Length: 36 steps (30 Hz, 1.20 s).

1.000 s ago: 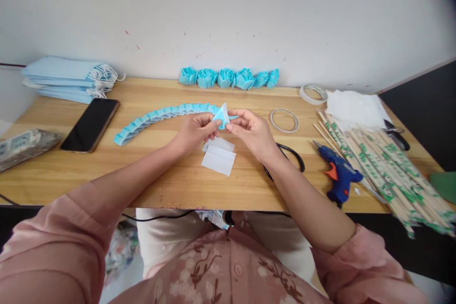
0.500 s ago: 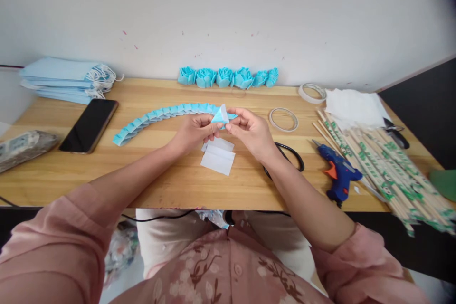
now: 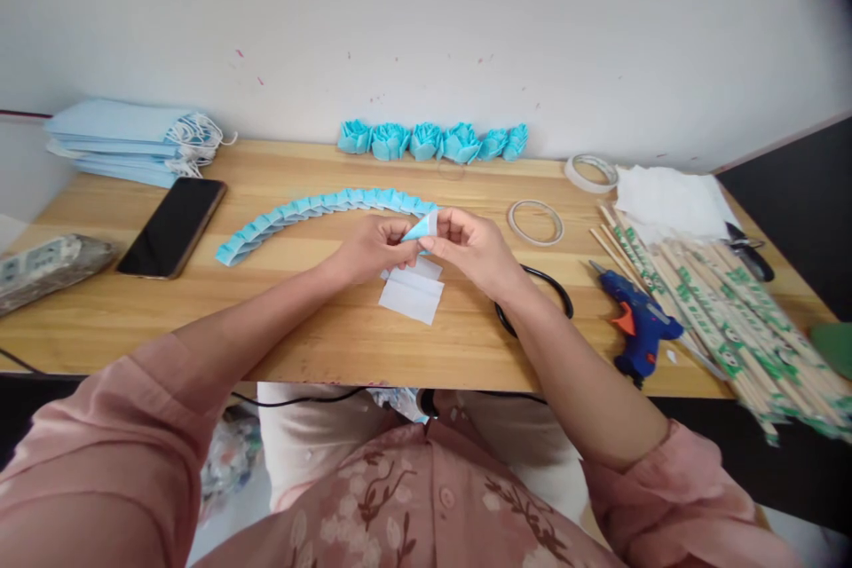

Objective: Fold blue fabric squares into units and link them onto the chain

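Observation:
Between my two hands is a small piece of blue-and-white mask fabric [image 3: 422, 227], folded to a point. My left hand [image 3: 376, 250] pinches its left, pointed end. The fingers and thumb of my right hand [image 3: 472, 250] close on its right edge. Just under my hands lie flat white fabric pieces [image 3: 413, 295] on the wooden table. Behind my hands, a curved row of folded blue pieces [image 3: 312, 206] runs from the left and ends close to my fingers. Several blue fabric flowers [image 3: 426, 141] stand in a line by the wall.
To the left are stacked face masks [image 3: 113, 138], a phone [image 3: 173, 227] and a power strip [image 3: 50, 266]. Rightward lie tape rolls [image 3: 534, 240], a black cable [image 3: 565, 297], a blue glue gun [image 3: 635, 319], wrapped chopsticks [image 3: 719, 311] and white sheets [image 3: 672, 195].
The held fabric piece has been turned and folded over, its point now toward the left. My right fingers have shifted on its edge. The whole view has moved slightly.

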Tool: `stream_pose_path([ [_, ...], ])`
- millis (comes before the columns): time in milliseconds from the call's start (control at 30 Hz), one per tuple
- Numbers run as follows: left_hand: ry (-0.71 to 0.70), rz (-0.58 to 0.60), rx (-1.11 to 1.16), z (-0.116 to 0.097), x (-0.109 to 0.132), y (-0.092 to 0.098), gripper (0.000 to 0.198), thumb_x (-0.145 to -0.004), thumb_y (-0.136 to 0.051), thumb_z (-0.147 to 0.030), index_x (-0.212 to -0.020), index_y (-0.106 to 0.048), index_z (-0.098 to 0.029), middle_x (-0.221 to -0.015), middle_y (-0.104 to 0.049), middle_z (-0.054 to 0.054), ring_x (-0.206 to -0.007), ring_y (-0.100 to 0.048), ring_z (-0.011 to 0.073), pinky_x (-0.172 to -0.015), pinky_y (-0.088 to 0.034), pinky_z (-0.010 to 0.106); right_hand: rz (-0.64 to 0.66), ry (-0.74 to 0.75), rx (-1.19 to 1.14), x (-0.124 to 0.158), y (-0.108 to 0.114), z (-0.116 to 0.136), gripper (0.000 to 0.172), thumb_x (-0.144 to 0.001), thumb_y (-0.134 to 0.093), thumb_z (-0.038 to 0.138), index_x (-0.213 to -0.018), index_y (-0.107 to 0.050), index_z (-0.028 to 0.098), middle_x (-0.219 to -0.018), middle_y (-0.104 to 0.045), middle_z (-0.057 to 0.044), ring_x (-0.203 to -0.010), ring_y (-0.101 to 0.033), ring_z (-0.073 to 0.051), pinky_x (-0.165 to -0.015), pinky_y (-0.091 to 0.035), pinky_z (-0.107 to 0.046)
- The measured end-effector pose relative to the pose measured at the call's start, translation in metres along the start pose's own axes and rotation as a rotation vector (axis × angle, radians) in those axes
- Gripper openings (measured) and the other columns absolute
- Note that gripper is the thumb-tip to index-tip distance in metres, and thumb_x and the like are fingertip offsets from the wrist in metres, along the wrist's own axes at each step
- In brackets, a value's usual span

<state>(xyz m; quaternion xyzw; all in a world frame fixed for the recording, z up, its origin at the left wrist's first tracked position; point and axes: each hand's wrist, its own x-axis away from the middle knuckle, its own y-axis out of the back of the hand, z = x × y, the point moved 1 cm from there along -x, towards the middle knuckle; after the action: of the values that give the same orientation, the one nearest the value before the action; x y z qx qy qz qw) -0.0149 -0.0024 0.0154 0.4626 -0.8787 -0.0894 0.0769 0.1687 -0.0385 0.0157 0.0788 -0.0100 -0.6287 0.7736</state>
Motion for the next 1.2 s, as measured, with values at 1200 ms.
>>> stream_pose_path([
  [1200, -0.049, -0.025, 0.071, -0.0058, 0.0018, 0.0010, 0.026, -0.081, -0.069, -0.039, -0.073, -0.061, -0.015, -0.066, -0.062, 0.000, -0.053, -0.051, 0.0067, -0.049, -0.042, 0.018, -0.208, 0.062, -0.058, -0.0039, -0.0042, -0.0034, 0.024, -0.079, -0.075, 0.044, -0.081, -0.066, 0.021, -0.075, -0.068, 0.001, -0.073, -0.061, -0.014, -0.074, -0.053, -0.030],
])
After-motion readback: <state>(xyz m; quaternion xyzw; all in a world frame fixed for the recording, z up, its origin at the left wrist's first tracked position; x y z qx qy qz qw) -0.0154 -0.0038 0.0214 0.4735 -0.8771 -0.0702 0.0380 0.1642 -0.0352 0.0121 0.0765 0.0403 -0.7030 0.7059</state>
